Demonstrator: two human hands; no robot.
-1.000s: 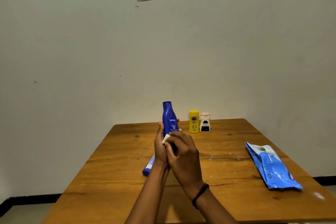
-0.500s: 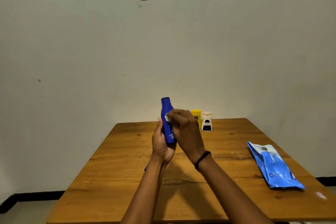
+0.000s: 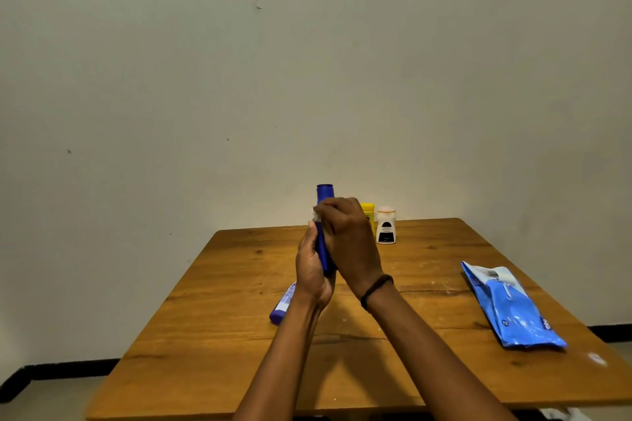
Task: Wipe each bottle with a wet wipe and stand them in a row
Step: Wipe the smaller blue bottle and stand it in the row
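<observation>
The right hand (image 3: pixel 345 232) hides most of the blue bottle (image 3: pixel 325 191), the wipe (image 3: pixel 315 215) and the yellow bottle (image 3: pixel 369 210).

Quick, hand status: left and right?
Left hand: grips the blue bottle low down.
Right hand: curled, holds the wet wipe against the bottle's upper part.

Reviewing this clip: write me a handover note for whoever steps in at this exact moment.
Left hand grips the blue bottle upright above the table. Right hand presses a wet wipe, barely visible, against the bottle's upper part.
Yellow bottle and white bottle stand side by side at the far edge; whether they were wiped cannot be told. Purple bottle lies on its side near the left wrist. Wipe pack lies at the right.
To do: finish the blue bottle, stand it in the row, then wipe and stand the purple one.
</observation>
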